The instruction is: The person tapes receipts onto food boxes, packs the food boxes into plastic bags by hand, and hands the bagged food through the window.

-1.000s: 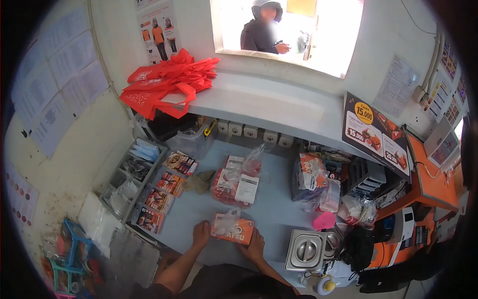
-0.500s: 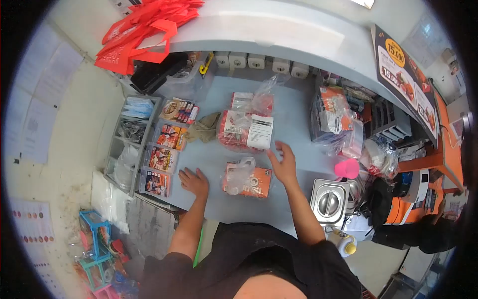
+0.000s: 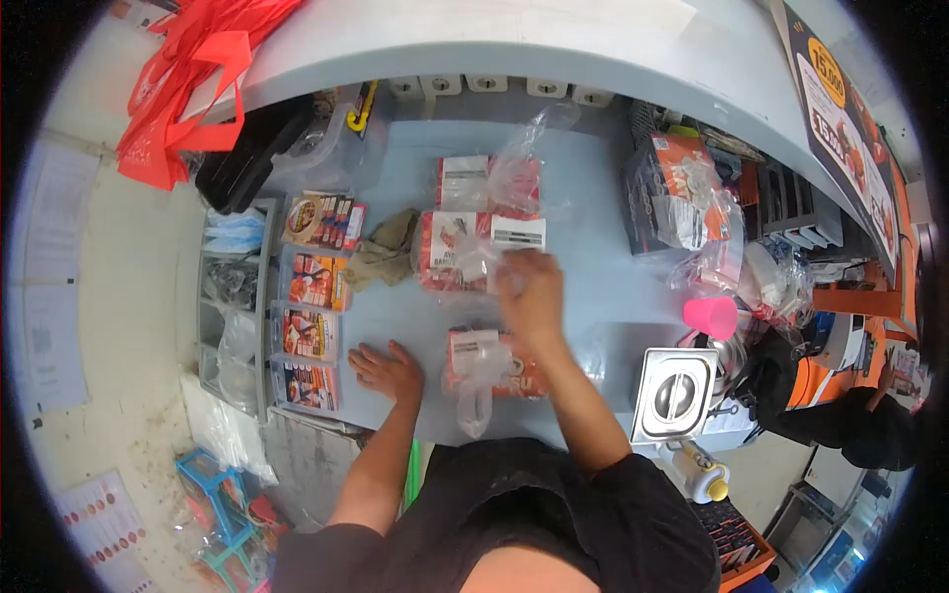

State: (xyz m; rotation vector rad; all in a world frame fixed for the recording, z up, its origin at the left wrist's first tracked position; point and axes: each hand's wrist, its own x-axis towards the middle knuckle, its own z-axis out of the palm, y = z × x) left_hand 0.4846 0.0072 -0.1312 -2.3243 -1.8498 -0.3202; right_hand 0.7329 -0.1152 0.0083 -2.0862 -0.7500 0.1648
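My right hand (image 3: 534, 301) is over the lower part of a white printed receipt (image 3: 518, 233) lying on a bagged red food box (image 3: 450, 245). Its fingers are curled down and slightly blurred; what they grip is hidden. My left hand (image 3: 388, 373) lies flat on the grey-blue table (image 3: 395, 316) with fingers apart, holding nothing. Nearer to me, an orange box (image 3: 519, 376) in a clear plastic bag (image 3: 476, 371) sits partly behind my right forearm. Another bagged red box (image 3: 465, 188) with a paper label stands behind the middle one.
Card-filled plastic boxes (image 3: 308, 331) line the left, beside a grey organizer (image 3: 265, 326). A brown cloth (image 3: 386, 249) lies near the red box. On the right are a pink cup (image 3: 710, 316), a lidded steel container (image 3: 676, 393) and bagged boxes (image 3: 682, 188). A shelf (image 3: 494, 25) overhangs the back.
My right hand has moved left and inward onto the receipt, its fingers now curled. My left hand stays on the table. The camera view has shifted slightly.
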